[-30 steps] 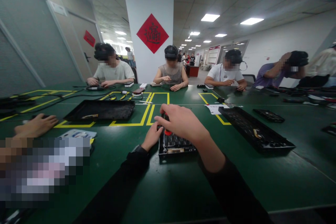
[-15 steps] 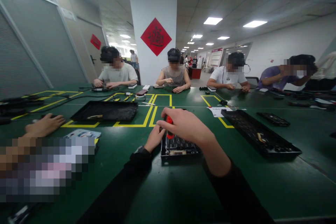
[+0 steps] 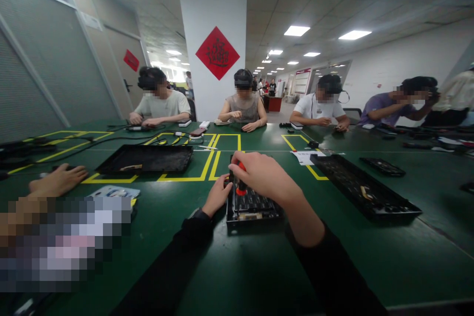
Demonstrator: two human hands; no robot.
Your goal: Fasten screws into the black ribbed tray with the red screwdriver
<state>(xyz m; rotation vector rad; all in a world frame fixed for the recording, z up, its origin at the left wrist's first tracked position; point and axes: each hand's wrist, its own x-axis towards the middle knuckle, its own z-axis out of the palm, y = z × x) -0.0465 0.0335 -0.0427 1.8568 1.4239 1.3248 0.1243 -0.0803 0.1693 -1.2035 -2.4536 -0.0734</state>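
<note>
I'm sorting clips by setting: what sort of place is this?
Probably a shared workroom or office: a green table marked with yellow lines, people at its far side, and ceiling lights stretching back into a larger space.

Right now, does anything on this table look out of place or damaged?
No obvious spill or damage. Mildly odd: the white paper lies across a yellow tape line, and a pale strip sits crooked in the black tray at right; whether it belongs so, I can't tell.

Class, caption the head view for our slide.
Right hand holds a red-black tool over a black tray, left hand at its edge.
</note>
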